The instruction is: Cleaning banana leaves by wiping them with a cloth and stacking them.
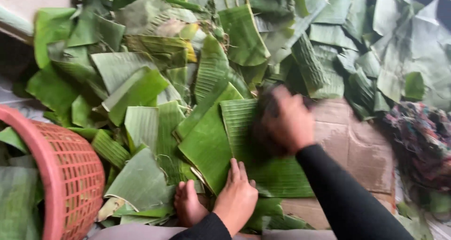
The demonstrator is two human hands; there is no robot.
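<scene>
1. Cut banana leaves (pixel 155 66) cover the floor around a sheet of cardboard (pixel 357 146).
2. One banana leaf piece (pixel 263 169) lies on the cardboard.
3. The left hand (pixel 237 197) presses it flat, fingers unclenched.
4. The right hand (pixel 286 120), blurred, clutches a dark cloth (pixel 265 122) on it.
5. A red basket (pixel 66 174) stands left.

Ribbed, faintly glossy banana leaves (pixel 206 141) lie over matt brown cardboard (pixel 357 146) beside a red plastic basket (pixel 70 169).

hands (pixel 263 160): 2 | red basket (pixel 70 174): 1 | banana leaves (pixel 206 141): many, uncountable
</scene>
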